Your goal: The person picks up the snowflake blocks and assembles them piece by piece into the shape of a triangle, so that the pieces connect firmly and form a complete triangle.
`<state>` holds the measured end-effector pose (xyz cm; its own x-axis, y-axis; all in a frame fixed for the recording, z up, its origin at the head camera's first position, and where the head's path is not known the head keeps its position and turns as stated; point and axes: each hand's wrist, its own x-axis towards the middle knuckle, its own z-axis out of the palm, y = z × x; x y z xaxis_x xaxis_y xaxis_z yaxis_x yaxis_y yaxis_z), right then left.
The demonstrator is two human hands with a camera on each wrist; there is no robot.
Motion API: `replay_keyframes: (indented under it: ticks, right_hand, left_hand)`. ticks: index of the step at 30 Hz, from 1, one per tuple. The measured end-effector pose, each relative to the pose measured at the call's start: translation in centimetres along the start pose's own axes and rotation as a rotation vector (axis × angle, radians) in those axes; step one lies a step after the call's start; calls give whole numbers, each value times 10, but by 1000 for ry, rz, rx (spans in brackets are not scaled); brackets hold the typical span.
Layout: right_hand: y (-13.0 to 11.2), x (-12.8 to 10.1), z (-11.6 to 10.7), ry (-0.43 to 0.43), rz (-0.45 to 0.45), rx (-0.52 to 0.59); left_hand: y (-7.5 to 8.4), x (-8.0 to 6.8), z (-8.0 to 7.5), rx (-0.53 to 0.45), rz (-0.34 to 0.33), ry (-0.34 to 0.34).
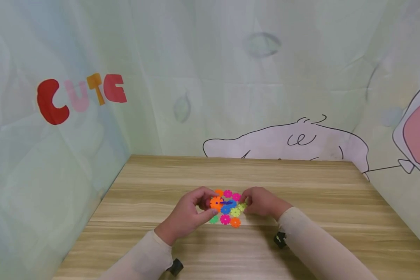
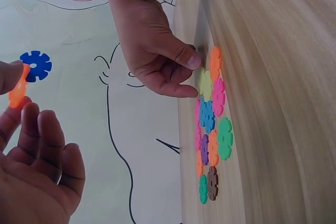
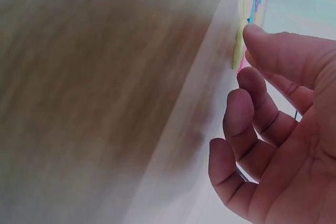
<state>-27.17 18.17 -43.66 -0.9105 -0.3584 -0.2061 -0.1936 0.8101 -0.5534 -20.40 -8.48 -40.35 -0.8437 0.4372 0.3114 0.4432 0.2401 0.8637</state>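
Observation:
My left hand (image 1: 187, 214) pinches an orange notched snowflake disc (image 1: 215, 207) between thumb and fingers, above the table. A dark blue snowflake disc (image 2: 39, 67) is slotted into it at an angle; it shows edge-on in the head view. My right hand (image 1: 262, 201) is at the right side of the loose discs, fingers loosely bent. Its thumb and fingertips are right at the yellow-green discs (image 1: 235, 212), with a gap between thumb and index finger in the left wrist view. Close by lie blue discs (image 1: 225, 210) and pink discs (image 1: 225, 219).
Flat on the wood-grain table (image 1: 154, 175) lie other loose discs, among them a green disc (image 2: 224, 138), a purple disc (image 2: 205, 149) and a brown disc (image 2: 212, 183). A printed cloth backdrop (image 1: 182, 77) stands behind and beside the table.

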Motion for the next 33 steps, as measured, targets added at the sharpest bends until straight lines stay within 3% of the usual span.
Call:
replay_keyframes:
  ticks: [14,19,25,33]
  right_hand:
    - [0,0,1,-1,-3,-64]
    - [3,-3,2,-8,-5,-27]
    - [7,-11,1,-22,-77,73]
    - [-9,-30,-15,20,-154,396]
  left_hand:
    - [3,-1,0,-2,-57,4]
    - [17,-2,-1,3,-92,0]
    - [36,-5,-5,-37,-106,-12]
    - [31,-4,-6,-52,-104,1]
